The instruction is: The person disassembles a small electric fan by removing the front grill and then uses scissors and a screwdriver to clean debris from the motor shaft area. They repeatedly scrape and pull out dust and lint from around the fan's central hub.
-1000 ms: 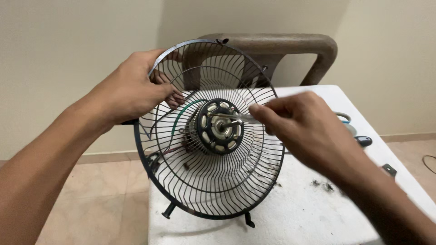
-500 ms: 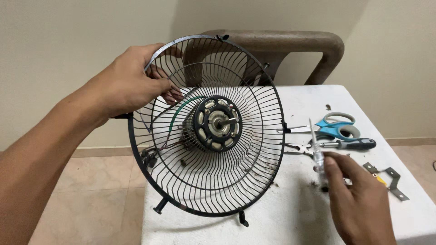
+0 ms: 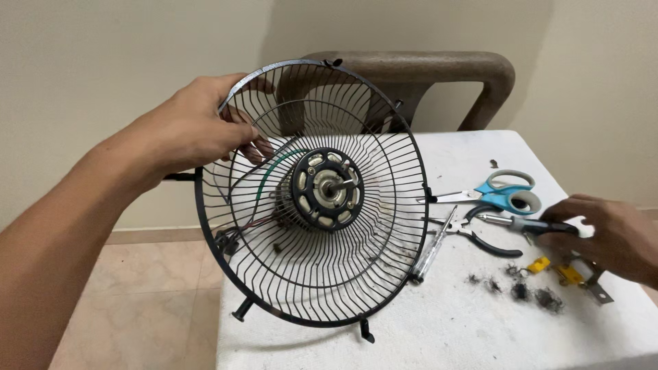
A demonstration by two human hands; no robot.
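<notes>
My left hand (image 3: 195,130) grips the upper left rim of a black wire fan guard (image 3: 384,267), holding it upright and tilted on the white table (image 3: 445,329). The fan motor (image 3: 325,188), with its bare shaft pointing toward me, sits in the guard's centre, and thin wires run behind it. At the far right, my right hand (image 3: 610,236) is closed around a dark-handled screwdriver (image 3: 528,224) just above the table, its metal tip pointing left over the pliers.
A clear-handled screwdriver (image 3: 432,250) lies beside the guard's right rim. Blue-handled scissors (image 3: 507,195) and black pliers (image 3: 483,240) lie right of it. Small yellow pieces (image 3: 541,264), a metal bracket (image 3: 593,288) and dust clumps (image 3: 534,294) sit near my right hand. A brown chair back (image 3: 439,72) stands behind the table.
My right hand left the motor, set the clear-handled screwdriver down by the guard, moved right and closed on the dark-handled screwdriver. The left hand kept hold of the guard.
</notes>
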